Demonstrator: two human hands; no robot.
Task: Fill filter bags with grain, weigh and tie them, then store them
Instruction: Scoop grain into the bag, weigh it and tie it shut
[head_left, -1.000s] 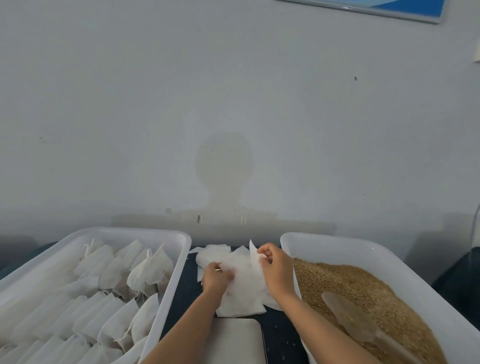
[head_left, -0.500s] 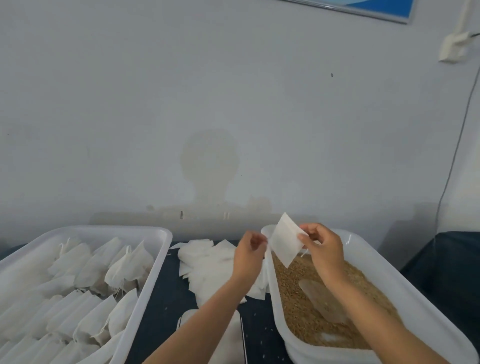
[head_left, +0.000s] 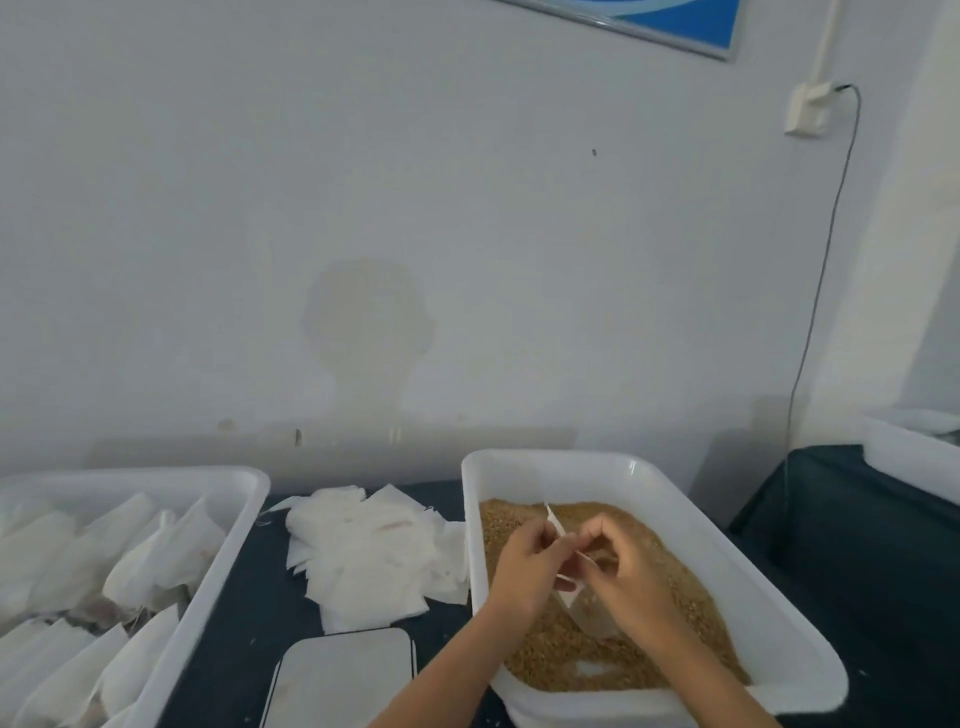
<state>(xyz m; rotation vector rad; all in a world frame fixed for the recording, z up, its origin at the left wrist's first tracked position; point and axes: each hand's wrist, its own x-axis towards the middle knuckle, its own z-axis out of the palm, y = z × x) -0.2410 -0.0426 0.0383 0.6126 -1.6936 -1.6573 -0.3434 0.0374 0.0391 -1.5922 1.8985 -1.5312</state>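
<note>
Fingers (head_left: 558, 543) of both hands pinching an empty filter bag (head_left: 566, 571) above the grain tub (head_left: 675, 499) at right. Best to spread the mouth wide, low over the grain (head_left: 519, 519), before scooping.

A pale grey wall (head_left: 415, 208) is seen behind the work surface, marked by a darker stain (head_left: 363, 322) and a small dark speck (head_left: 594, 152). The lower edge of 1 blue framed poster (head_left: 670, 21) is seen at the top, and to its right 1 white socket (head_left: 810, 106) is mounted, from which a thin cable (head_left: 826, 249) is hung down the wall. The surface is covered by a dark blue cloth (head_left: 841, 545), and at the far right the corner of 1 more white bin (head_left: 904, 457) is seen resting on it.
</note>
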